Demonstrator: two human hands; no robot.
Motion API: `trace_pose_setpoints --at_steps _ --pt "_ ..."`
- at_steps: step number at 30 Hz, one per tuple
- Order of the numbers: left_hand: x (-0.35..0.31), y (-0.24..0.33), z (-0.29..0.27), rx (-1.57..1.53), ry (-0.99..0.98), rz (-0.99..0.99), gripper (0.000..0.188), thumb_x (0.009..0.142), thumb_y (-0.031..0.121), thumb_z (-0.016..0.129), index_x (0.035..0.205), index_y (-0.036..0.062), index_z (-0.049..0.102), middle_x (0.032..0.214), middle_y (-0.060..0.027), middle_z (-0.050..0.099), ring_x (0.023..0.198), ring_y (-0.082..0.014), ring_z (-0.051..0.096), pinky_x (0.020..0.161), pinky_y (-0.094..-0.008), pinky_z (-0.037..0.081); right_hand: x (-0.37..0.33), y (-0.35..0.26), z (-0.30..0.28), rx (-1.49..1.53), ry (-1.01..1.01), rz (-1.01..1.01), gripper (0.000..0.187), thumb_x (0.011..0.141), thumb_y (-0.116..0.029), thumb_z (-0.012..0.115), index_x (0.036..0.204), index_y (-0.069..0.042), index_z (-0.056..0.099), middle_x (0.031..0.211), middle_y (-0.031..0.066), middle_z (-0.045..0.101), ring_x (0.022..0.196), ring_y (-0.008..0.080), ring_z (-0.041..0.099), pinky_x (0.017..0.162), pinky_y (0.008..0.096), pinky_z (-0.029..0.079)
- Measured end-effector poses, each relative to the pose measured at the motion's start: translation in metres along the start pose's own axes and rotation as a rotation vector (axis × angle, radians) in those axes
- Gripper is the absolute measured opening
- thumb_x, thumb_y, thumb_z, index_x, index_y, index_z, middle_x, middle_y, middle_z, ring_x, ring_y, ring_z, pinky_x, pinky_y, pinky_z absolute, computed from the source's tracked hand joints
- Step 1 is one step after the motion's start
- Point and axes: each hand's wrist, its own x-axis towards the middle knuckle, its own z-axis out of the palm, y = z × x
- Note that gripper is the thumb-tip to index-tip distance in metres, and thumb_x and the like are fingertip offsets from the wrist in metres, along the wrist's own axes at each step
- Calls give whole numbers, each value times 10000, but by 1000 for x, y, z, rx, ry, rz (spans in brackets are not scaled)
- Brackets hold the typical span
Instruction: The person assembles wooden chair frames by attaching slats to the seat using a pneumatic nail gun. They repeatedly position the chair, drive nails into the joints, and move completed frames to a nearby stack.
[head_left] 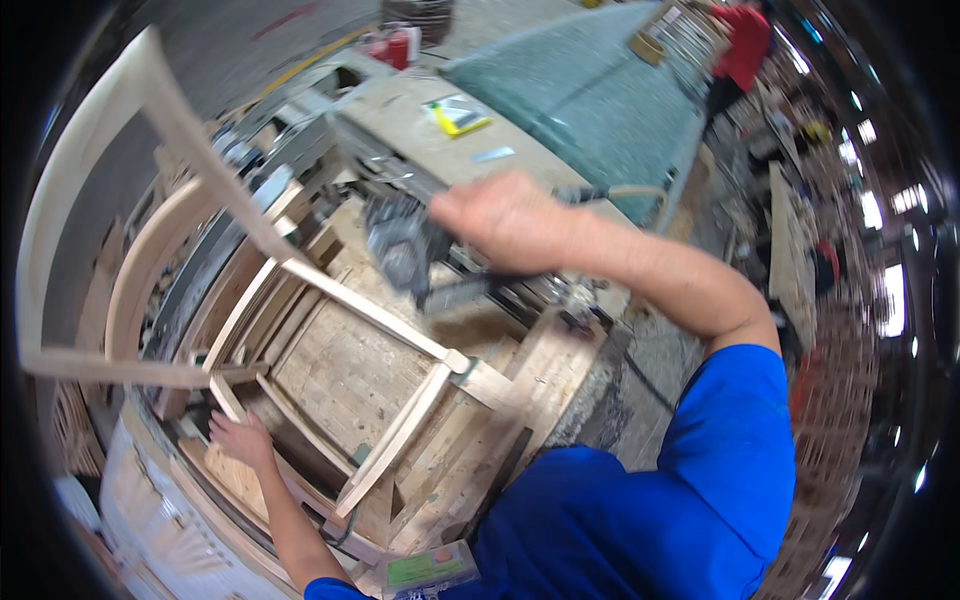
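Observation:
A pale wooden chair frame lies on the workbench, its curved back rising at the far left. My left hand holds the rail near the joint of back and seat, fingers over the wood. Above the right part of the bench, my right hand is wrapped round the handle of a dark grey nail gun. Motion blurs the tool, and my fist hides part of its grip. Its nose hangs beyond the chair's right rail, apart from the wood as far as I can tell.
Wooden blocks and clamps crowd the bench around the frame. Beyond stands a tan board with a yellow packet on it. A large green surface lies further back, near a person in red. Stacked wooden parts fill the right.

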Motion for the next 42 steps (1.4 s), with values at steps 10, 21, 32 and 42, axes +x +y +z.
trace_pose_setpoints --at_steps 10,21,32,42 --pt "-99 7 -51 25 -87 69 956 871 212 806 1623 27 244 1670 -229 288 1494 -442 346 1104 -653 420 -211 170 73 -142 62 752 381 850 -9 648 1209 -82 543 1098 199 660 1043 439 650 868 546 512" --pt "-121 3 -74 27 -159 -36 917 815 110 797 1573 14 290 1649 -239 293 1515 -433 307 1144 -637 386 -278 68 120 252 461 929 185 969 -208 667 990 -28 700 952 204 670 921 416 652 817 501 516" --pt "-112 -15 -41 -31 -175 -133 922 821 107 759 1603 11 280 1671 -263 264 1557 -466 240 1234 -650 257 -203 11 126 -95 252 773 288 996 -221 619 1226 -51 657 1056 214 664 998 419 653 854 532 509" --pt "-100 -9 -26 -163 -192 -80 851 793 -25 684 1559 -66 315 1662 -293 225 1551 -512 196 1239 -680 204 27 -100 265 1165 -456 945 396 976 -263 734 1257 -5 633 941 163 713 728 241 688 607 411 563"
